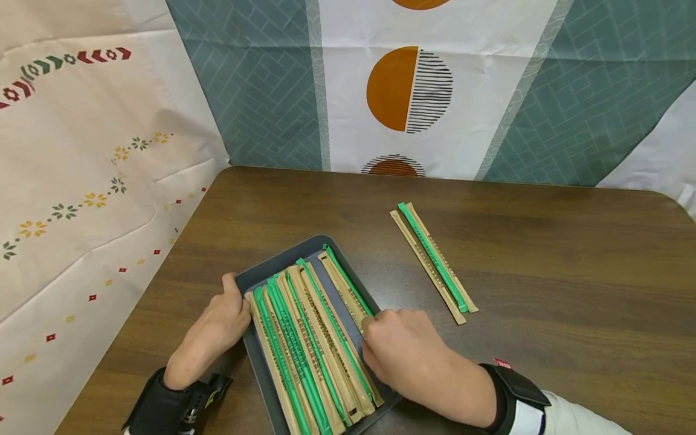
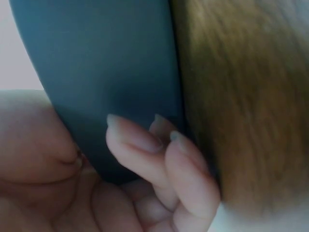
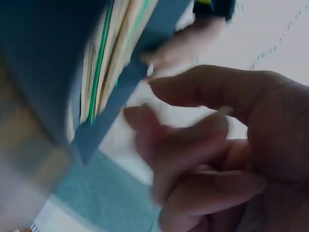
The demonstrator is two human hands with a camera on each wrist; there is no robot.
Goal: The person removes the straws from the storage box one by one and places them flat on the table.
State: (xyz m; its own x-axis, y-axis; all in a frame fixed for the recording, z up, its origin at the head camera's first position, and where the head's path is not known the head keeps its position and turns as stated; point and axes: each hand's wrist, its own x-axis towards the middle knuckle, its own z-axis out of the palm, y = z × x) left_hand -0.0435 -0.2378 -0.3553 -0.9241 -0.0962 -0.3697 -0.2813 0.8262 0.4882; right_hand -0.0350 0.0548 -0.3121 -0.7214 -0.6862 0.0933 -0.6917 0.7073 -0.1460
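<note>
A dark grey tray [image 1: 253, 355] stands tilted at an angle on the table, holding a row of long, thin stick packets [image 1: 304, 344], some green and some tan with print. My left hand [image 1: 219, 317] grips the tray's left edge; in the left wrist view, the fingers [image 2: 137, 150] curl against the tray's outer wall [image 2: 106, 58]. Over the tray's right side, my right hand [image 1: 405, 350] covers the lower ends of a few separate packets [image 1: 344, 284]. In the right wrist view, its thumb and blurred fingers [image 3: 193, 140] are loosely bent, with nothing visible between them.
Three more packets [image 1: 433, 264], two tan and one green, lie side by side on the brown table [image 1: 554, 290] right of the tray. Patterned cloths hang behind the table [image 1: 261, 90] and along its left side [image 1: 98, 199].
</note>
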